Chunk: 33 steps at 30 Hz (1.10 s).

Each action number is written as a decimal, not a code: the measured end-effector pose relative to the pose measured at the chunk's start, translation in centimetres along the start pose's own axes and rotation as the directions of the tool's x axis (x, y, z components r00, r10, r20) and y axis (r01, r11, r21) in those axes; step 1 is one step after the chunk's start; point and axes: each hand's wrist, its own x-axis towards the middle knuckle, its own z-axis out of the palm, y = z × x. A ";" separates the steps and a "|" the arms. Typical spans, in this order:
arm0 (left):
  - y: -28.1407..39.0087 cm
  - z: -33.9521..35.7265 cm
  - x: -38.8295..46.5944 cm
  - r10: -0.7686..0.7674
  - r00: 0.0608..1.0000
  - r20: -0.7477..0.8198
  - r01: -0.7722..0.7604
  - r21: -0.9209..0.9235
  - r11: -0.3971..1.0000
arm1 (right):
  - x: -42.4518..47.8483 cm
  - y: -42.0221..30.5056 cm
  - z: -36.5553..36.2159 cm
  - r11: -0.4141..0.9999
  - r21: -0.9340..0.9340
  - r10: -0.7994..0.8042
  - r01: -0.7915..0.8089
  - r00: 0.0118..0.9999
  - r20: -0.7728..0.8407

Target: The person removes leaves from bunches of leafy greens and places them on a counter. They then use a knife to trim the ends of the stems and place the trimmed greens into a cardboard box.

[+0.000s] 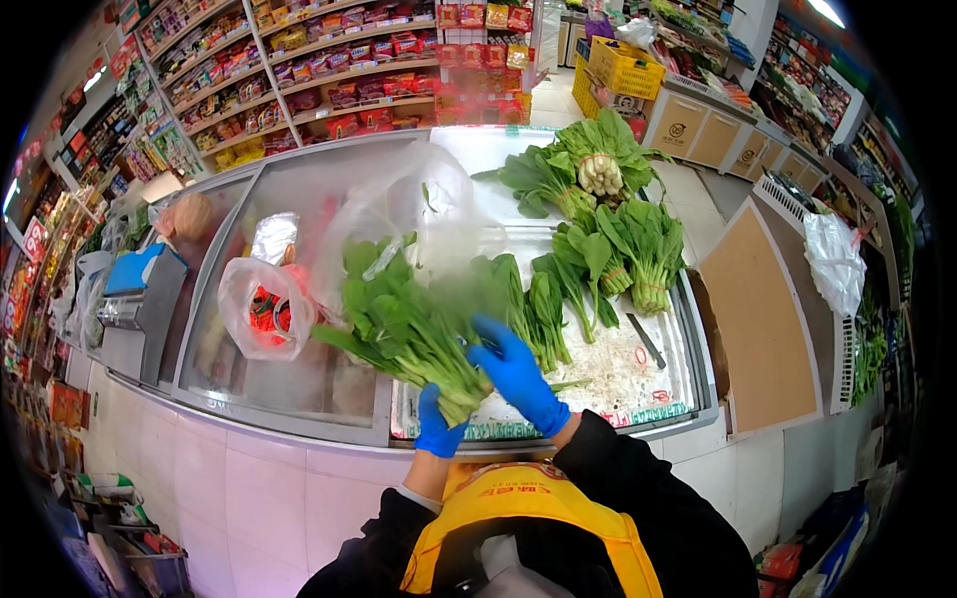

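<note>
A bunch of leafy greens is gripped near its stem ends by my left hand, which wears a blue glove. Its leaves point up and away to the left, over the frosted chest lid. My right hand, gloved too, is at the right side of the stems with its fingers curved; whether it grips them is hard to see. Loose greens lie just beyond it on a white foam board. Tied bunches of greens rest farther right, near a dark knife-like strip.
A clear plastic bag with red items rests on the sliding-lid chest. A grey scale-like machine stands left. Yellow crates are stacked behind, and a brown board leans at the right. Blurred haze covers part of the middle.
</note>
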 end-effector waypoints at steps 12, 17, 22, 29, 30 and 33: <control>-1.6 1.0 0.8 0.201 0.978 0.051 -0.207 0.279 0.938 | -1.5 0.2 1.1 0.767 -0.584 -0.406 0.266 0.906 -0.120; 0.3 1.1 -0.7 0.226 0.972 -0.066 -0.198 0.286 0.937 | -0.9 -0.1 1.3 0.644 -0.626 -0.518 0.439 0.853 0.066; -1.7 1.2 0.2 0.296 0.947 -0.124 -0.237 0.353 0.905 | -0.2 -0.3 1.3 0.617 -0.658 -0.457 0.432 0.877 0.147; -1.4 2.1 1.0 0.275 0.955 -0.111 -0.214 0.384 0.898 | 0.2 -0.3 1.6 0.905 -0.278 -0.343 0.322 0.939 -0.029; -1.0 2.2 1.0 0.245 0.965 -0.097 -0.186 0.408 0.894 | 0.2 0.0 1.2 0.908 -0.276 -0.318 0.314 0.948 0.033; -1.4 2.5 0.9 0.349 0.935 -0.054 -0.173 0.791 0.586 | -0.2 -1.1 1.2 0.824 -0.401 -0.392 0.401 0.913 0.109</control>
